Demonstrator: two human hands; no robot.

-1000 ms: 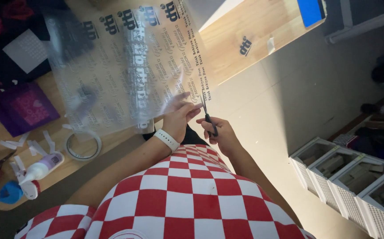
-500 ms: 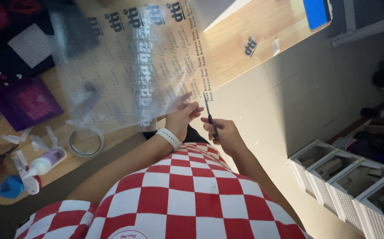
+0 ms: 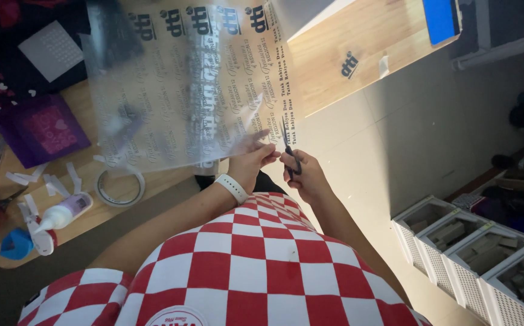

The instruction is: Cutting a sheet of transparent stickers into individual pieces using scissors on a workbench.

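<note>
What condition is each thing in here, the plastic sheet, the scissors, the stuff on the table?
Clear printed sheet: held up, partly cut at its lower edge.
Scissors: blades on the sheet's edge.
Left hand: pinching the sheet.
Right hand: gripping the scissors.
Tape roll: lying flat.
Glue bottle: on its side.

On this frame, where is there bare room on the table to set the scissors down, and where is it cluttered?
Bare wood lies on the wooden table between the clear printed sheet and the blue item at the far corner. The other end is crowded: purple card, tape ring, paper strips, glue bottle. The right hand holds the scissors; the left hand holds the sheet.
</note>
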